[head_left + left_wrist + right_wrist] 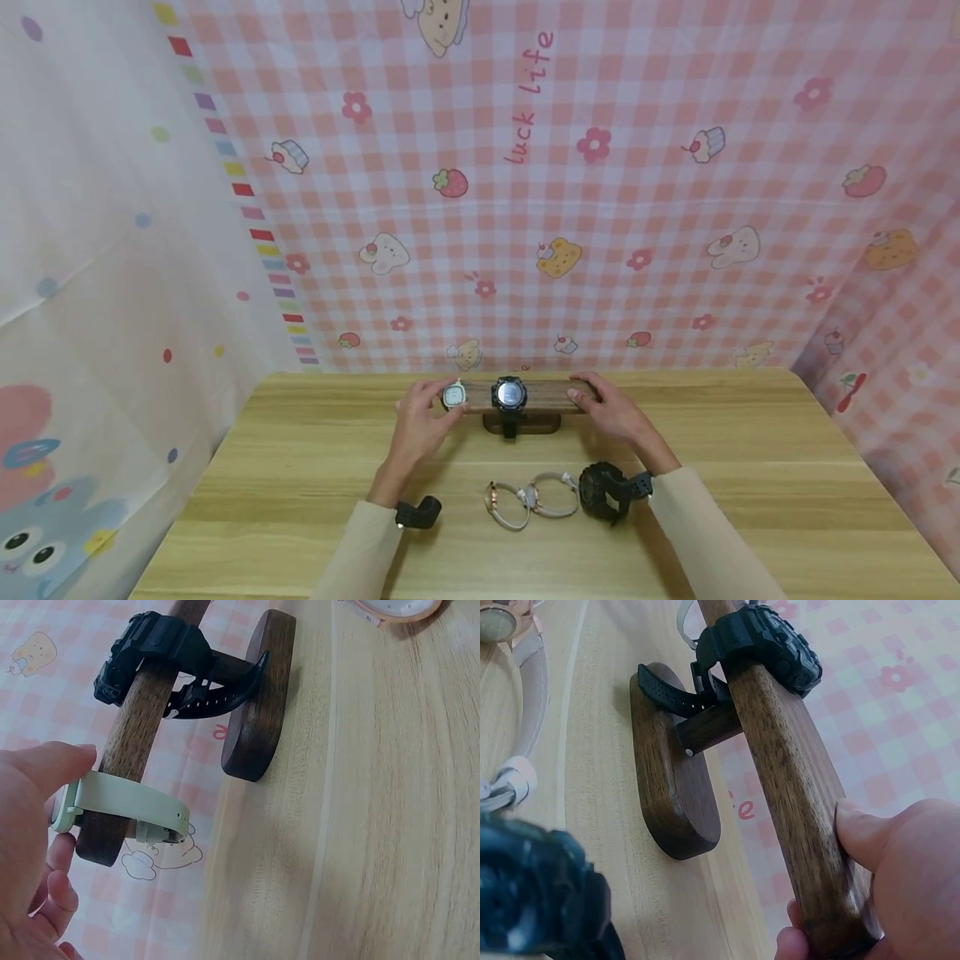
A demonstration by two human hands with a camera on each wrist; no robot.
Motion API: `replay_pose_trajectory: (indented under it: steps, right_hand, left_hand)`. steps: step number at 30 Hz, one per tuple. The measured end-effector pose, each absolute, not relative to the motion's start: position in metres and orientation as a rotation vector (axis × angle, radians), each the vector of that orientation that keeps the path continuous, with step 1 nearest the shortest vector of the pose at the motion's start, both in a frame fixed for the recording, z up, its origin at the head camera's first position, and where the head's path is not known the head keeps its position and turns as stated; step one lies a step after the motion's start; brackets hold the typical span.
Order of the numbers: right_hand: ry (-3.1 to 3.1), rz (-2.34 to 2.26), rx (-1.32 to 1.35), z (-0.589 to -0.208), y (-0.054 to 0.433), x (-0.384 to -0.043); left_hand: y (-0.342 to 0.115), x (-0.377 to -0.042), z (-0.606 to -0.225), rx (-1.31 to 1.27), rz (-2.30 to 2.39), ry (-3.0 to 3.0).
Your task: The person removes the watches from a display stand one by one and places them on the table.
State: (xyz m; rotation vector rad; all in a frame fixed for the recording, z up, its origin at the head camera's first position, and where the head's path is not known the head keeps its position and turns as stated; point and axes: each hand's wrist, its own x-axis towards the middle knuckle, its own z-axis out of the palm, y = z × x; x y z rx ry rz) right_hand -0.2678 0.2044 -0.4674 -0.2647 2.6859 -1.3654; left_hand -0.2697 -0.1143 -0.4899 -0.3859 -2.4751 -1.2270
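A dark wooden watch stand has a crossbar above an oval base. A mint-green watch is looped around the crossbar's left end, and my left hand holds its case between thumb and fingers. Around the middle of the bar sits a black digital watch, its strap hanging down toward the base. My right hand grips the bar's right end, thumb on the front face and fingertips curling from underneath.
Two slim watches with pale straps, one on the left and one on the right, lie on the wooden table in front of the stand. Beside them is a bulky black watch. A pink checked cloth hangs behind.
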Motion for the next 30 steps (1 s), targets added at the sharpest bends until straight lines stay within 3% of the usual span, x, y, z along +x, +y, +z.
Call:
replay_pose_trajectory:
  steps: [30]
  right_hand:
    - [2.681,-1.387,-0.283,-0.466,0.203,-0.268]
  left_hand:
    - [-0.128,-0.272,-0.502,-0.430,-1.335,-2.356]
